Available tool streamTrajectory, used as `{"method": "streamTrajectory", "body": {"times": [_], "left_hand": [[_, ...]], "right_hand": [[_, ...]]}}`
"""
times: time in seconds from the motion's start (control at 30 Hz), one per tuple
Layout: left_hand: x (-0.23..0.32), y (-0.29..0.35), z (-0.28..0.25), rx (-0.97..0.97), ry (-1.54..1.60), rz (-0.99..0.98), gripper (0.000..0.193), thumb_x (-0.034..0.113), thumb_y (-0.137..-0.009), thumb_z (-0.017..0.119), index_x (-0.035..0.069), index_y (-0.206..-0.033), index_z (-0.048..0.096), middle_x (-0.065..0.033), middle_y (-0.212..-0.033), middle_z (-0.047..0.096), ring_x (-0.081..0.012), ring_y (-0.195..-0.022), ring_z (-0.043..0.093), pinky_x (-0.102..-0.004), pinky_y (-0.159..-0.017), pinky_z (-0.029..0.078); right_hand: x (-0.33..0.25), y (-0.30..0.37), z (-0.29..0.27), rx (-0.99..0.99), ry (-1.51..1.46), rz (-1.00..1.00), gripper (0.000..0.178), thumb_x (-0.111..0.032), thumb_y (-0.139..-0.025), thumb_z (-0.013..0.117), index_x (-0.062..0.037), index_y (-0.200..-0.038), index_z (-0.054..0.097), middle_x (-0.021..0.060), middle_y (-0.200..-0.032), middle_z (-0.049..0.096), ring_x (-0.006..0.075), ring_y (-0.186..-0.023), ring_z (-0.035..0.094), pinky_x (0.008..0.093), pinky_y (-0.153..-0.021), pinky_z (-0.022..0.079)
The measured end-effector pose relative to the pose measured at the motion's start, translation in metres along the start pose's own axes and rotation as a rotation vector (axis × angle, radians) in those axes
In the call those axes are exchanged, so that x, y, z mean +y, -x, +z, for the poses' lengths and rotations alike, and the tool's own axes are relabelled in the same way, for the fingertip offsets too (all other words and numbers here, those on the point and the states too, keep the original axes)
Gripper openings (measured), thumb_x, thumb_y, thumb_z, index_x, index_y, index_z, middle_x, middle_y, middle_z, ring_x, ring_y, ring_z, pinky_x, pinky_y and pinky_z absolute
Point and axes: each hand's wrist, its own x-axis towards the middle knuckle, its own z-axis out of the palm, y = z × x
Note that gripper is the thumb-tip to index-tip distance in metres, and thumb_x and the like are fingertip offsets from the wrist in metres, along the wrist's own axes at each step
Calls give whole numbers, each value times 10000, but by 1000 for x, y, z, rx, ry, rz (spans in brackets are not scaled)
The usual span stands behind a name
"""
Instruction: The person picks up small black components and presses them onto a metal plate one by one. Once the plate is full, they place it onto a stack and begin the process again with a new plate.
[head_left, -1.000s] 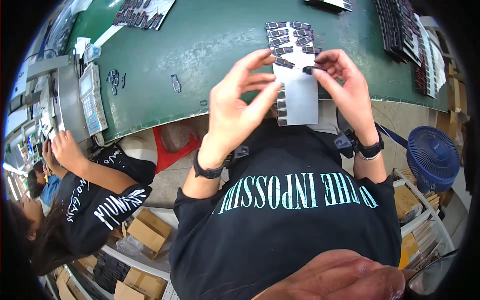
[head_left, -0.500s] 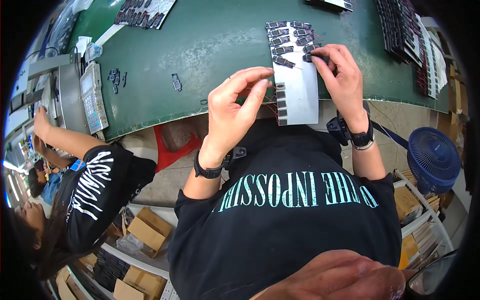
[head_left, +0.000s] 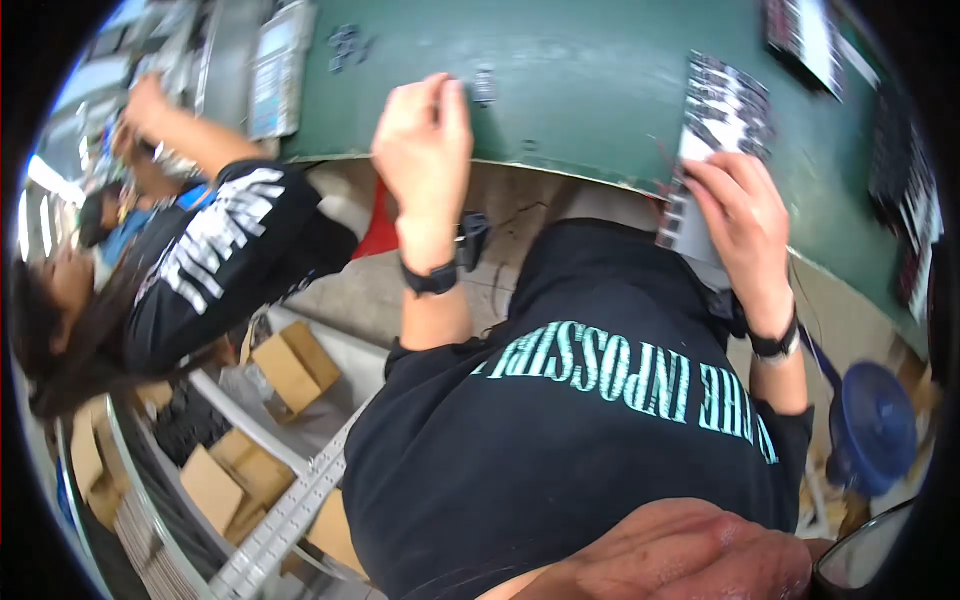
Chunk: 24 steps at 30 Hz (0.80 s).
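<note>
My left hand (head_left: 425, 145) is raised over the table's near edge. Its thumb and index finger are pinched together, and blur hides whatever may be between them. Just right of those fingertips, a single small black rectangular part (head_left: 485, 87) lies on the green table. My right hand (head_left: 745, 215) reaches over a pale flat strip (head_left: 708, 135) bearing rows of small black parts with thin wires. Its thumb and index finger close together at the strip's left edge, by some red wires; what they grip is hidden.
Loose black parts (head_left: 347, 47) lie at the far left beside a grey keypad device (head_left: 277, 75). More loaded strips (head_left: 805, 45) stand at the far right. A co-worker in a black shirt (head_left: 215, 250) sits left. A blue fan (head_left: 872, 428) and cardboard boxes (head_left: 295, 370) flank me.
The view has swung left. My left hand has left the strip and come beside the lone part. My right hand has moved from the strip's right column to its left edge, lower down.
</note>
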Motion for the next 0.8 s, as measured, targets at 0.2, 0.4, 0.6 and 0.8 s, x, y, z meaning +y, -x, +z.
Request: {"method": "streamTrajectory", "body": {"times": [0.2, 0.4, 0.6, 0.8], "left_hand": [[6, 7, 9, -19, -196, 48, 186, 239, -846, 785, 80, -937, 754, -74, -913, 695, -251, -821, 666, -349, -717, 539], [1, -10, 13, -124, -149, 53, 178, 232, -831, 791, 90, -926, 745, -53, -939, 687, -235, -894, 655, -343, -736, 537], [5, -48, 25, -136, -12, 155, 156, 160, -822, 779, 77, -928, 700, -52, -936, 680, -247, -842, 659, -353, -700, 548], [51, -67, 50, -320, 353, 84, 183, 140, -816, 777, 74, -956, 679, -48, -965, 682, -249, -805, 664, -352, -665, 551]], "right_hand": [[-13, -16, 4, -113, 22, 17, 197, 9, -857, 671, -23, -1051, 666, 114, -950, 607, 308, -877, 603, 390, -770, 492], [-15, -36, 10, -210, 28, 62, 255, 33, -881, 629, -13, -1132, 637, 137, -954, 579, 326, -879, 590, 389, -794, 485], [-11, -74, -4, -181, -296, 238, 269, 16, -907, 631, 6, -1175, 608, 77, -952, 622, 176, -852, 601, 330, -796, 490], [-5, -96, -22, -76, -778, 483, 218, -31, -967, 611, 10, -1181, 620, 39, -1016, 671, 72, -890, 587, 257, -803, 481]]}}
